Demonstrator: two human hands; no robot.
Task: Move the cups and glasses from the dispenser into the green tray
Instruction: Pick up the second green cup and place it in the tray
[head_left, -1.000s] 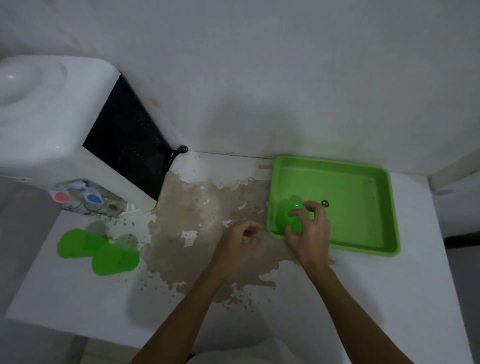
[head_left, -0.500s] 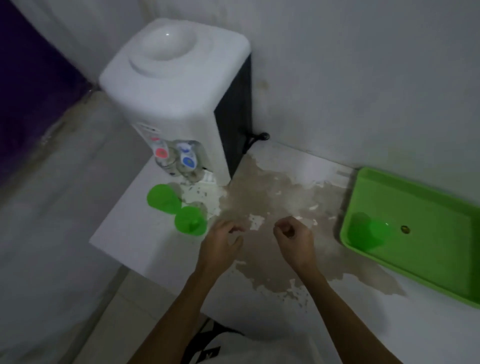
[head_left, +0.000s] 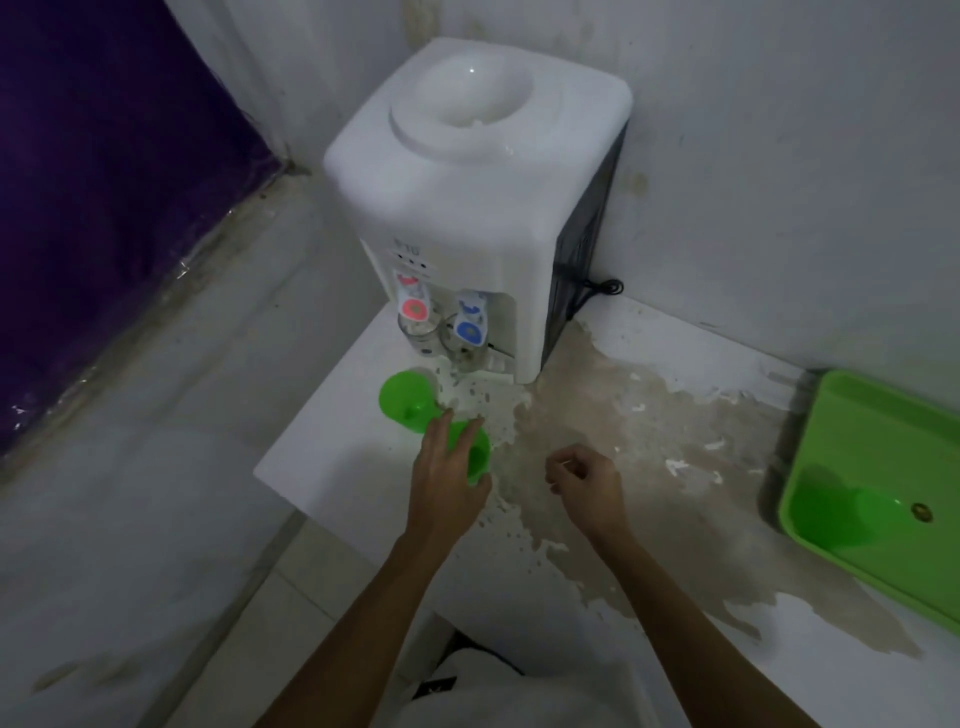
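A white water dispenser (head_left: 467, 208) stands at the back of the counter, with two clear glasses (head_left: 421, 332) under its red and blue taps. Two green cups stand in front of it. My left hand (head_left: 447, 467) lies over the nearer green cup (head_left: 475, 452), fingers spread around its rim, touching it. The other green cup (head_left: 408, 397) stands free just behind. My right hand (head_left: 587, 480) hovers over the counter with loosely curled fingers, holding nothing. The green tray (head_left: 883, 457) sits at the right edge, with one green cup (head_left: 852, 514) inside near its front corner.
The white counter (head_left: 332, 452) has a large worn brown patch in the middle. Its left edge drops to the floor just beside the cups. A black cord (head_left: 597, 291) lies behind the dispenser against the wall.
My right hand let go of a green cup in the tray and drew back to the middle. My left hand reached forward onto the nearer green cup by the dispenser. The view swung left.
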